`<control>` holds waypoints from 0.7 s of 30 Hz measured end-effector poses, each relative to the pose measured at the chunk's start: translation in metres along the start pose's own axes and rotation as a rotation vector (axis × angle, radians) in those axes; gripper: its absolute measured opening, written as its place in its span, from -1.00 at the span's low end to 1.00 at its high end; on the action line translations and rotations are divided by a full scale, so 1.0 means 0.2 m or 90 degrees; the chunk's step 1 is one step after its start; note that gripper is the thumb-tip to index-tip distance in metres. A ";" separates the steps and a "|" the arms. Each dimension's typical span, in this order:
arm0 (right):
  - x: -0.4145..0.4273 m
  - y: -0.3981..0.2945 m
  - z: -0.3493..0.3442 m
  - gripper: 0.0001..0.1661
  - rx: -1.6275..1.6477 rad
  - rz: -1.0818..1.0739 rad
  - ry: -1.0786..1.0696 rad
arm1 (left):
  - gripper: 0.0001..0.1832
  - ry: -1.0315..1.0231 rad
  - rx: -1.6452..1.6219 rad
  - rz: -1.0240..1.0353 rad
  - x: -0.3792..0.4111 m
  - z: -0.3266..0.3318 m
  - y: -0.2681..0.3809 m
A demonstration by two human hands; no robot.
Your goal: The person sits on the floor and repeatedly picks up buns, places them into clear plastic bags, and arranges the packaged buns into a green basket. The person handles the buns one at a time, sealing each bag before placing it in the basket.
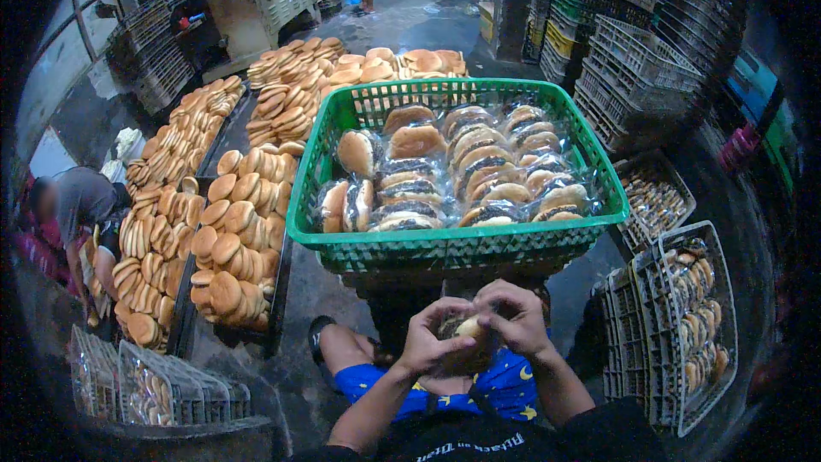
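Observation:
Over my lap, my left hand (431, 337) curls around a round bun (470, 327) with a dark filling. My right hand (518, 317) grips the same bun at its upper right edge, thumb and fingers bent in. Fingers cover much of the bun, and blur hides whether a clear bag surrounds it. Just beyond both hands stands a green plastic crate (449, 237). Inside it are rows of dark-filled buns (481, 154) in clear plastic bags. Most stand on edge, packed against each other.
Trays of plain buns (237, 244) cover the floor to the left, beside a crouching person (83, 212). Crates of bagged buns stand at right (673, 327) and lower left (173, 391). Stacked empty crates (628, 77) and a metal cabinet (263, 6) stand farther back.

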State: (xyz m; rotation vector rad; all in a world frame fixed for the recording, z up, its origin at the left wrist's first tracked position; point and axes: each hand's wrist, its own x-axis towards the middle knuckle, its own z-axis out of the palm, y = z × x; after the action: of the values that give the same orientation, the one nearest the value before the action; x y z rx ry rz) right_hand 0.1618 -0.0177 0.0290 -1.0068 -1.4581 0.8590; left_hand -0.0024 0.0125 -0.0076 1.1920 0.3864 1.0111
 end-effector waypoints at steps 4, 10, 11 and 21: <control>-0.03 0.03 -0.02 -0.75 0.197 0.202 -0.002 | -0.82 0.028 0.105 -0.156 0.04 0.02 0.03; -0.01 0.06 0.00 -0.85 0.154 0.189 0.057 | -0.74 0.068 0.276 -0.041 0.08 0.05 -0.01; 0.00 0.06 0.02 -0.87 0.134 0.157 0.084 | -0.74 0.098 0.308 -0.046 0.07 0.08 0.03; 0.04 0.08 0.06 -0.88 -0.427 0.035 0.001 | -0.82 0.113 0.503 -0.137 0.11 0.01 0.09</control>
State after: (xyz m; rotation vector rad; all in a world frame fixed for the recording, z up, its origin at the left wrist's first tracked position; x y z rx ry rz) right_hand 0.1520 -0.0035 0.0158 -1.5405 -1.7678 0.3959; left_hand 0.0019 0.0290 0.0146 1.7139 1.0999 0.7896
